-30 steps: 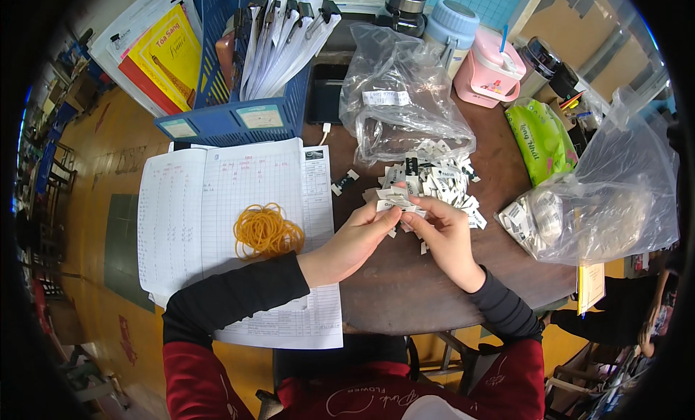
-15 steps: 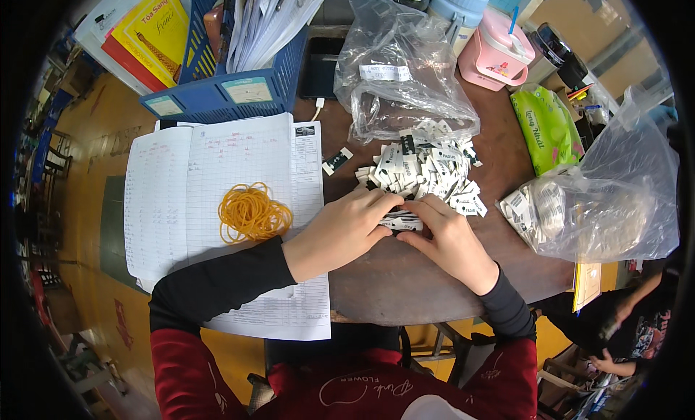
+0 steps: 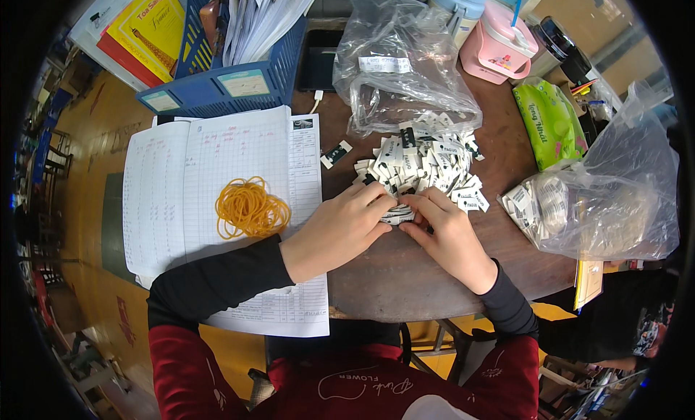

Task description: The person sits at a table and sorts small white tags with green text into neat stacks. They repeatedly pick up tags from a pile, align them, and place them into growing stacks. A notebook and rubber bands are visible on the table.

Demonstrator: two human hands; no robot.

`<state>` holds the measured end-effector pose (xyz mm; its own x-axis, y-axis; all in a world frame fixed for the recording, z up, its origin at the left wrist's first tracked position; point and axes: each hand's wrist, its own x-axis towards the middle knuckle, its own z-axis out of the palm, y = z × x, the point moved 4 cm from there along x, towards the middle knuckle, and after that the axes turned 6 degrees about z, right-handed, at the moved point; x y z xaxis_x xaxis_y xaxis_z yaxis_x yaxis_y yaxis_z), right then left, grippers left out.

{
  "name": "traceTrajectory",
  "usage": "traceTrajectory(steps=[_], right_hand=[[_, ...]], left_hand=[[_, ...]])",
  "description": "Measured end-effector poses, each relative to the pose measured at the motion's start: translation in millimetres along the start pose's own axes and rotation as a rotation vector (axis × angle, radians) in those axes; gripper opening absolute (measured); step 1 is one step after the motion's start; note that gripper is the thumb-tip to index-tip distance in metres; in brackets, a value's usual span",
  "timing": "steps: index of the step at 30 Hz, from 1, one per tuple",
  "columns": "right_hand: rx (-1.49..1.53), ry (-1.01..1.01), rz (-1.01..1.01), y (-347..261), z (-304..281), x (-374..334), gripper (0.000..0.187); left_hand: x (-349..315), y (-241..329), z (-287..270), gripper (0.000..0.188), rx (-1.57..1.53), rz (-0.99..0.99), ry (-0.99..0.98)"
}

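Observation:
In front of me a heap of small white and black fabric labels [image 3: 427,159] lies on the brown table. At its near edge, my left hand [image 3: 346,221] is closed round one side of a small stack of labels [image 3: 398,216]. My right hand [image 3: 450,235] has its fingers bent and pinched at the other side of that stack. Fingers hide part of the stack. One dark label [image 3: 336,154] lies apart, left of the heap.
An open notebook [image 3: 156,196] bears a bundle of yellow rubber bands [image 3: 252,208]. Behind stand a blue file rack [image 3: 217,94], a clear plastic bag [image 3: 405,94] and a pink container [image 3: 499,44]. A green packet [image 3: 548,123] and a bag of labels [image 3: 601,210] are at right.
My right hand's fingers have curled in more at the stack, with its right end now showing. My left hand has barely moved. At lower right, another person has shifted.

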<state>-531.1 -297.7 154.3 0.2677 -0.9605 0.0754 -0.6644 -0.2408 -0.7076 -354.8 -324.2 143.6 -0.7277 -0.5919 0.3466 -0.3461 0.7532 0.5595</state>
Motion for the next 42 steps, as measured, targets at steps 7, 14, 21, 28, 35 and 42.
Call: traceTrajectory(steps=[7, 14, 21, 28, 35, 42], right_hand=[[-0.054, 0.095, -0.094, -3.2, -1.1, 0.1, 0.029], [-0.017, 0.026, 0.008, -2.3, -1.3, 1.4, 0.033], [-0.072, 0.050, -0.144, -9.4, -1.5, 0.1, 0.043], [-0.131, 0.056, -0.115, -8.4, -0.8, -0.1, 0.045], [-0.379, 0.077, -0.206, -14.5, 2.1, 0.5, 0.055], [-0.514, 0.061, -0.239, -27.4, 16.7, -7.9, 0.068]], left_hand=[[-0.4, 0.0, 4.0, 0.027, 0.027, 0.041, 0.000], [1.5, 0.4, -3.5, 0.028, 0.048, 0.063, 0.048], [-0.3, -2.4, -3.1, 0.027, 0.073, 0.082, 0.009], [0.3, -8.2, -1.6, 0.028, -0.020, -0.070, 0.051], [1.2, -12.3, -3.3, 0.028, -0.112, -0.156, 0.039], [-0.8, -12.5, -3.2, 0.026, -0.095, -0.151, 0.064]])
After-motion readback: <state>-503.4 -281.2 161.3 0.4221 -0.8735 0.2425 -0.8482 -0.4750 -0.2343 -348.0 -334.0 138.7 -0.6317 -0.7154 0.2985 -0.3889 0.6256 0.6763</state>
